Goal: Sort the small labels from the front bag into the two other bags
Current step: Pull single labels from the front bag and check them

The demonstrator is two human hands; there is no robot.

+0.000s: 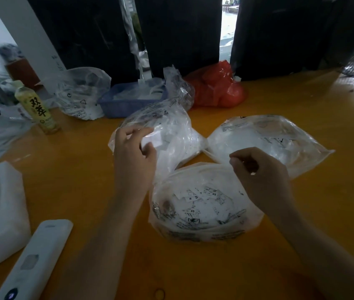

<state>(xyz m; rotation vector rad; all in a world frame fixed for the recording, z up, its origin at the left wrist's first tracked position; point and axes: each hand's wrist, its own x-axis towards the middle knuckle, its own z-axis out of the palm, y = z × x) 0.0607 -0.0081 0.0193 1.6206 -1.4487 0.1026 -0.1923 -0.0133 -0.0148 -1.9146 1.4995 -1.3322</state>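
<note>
- Left hand point(135, 148) pinches a white label point(153, 138) over the left back bag point(171, 135)
- Right hand point(260, 169), fingers curled, pinches a label bit point(253, 173) above the front bag point(202, 204) on the desk point(74, 169)
- Right back bag point(264, 137) lies beside

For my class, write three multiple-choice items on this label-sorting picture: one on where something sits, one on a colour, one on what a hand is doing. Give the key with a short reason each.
1. Where does the front bag of labels lie?
A. nearest the person
B. inside the basket
C. behind the red bag

2. What colour is the basket at the back?
A. green
B. blue
C. black

3. What is the left hand doing?
A. lying flat on the table
B. gripping the bottle
C. pinching a white label at the left bag

Key: A, it lies closest of the three bags; B, its wall is blue; C, fingers pinch the label.
</note>
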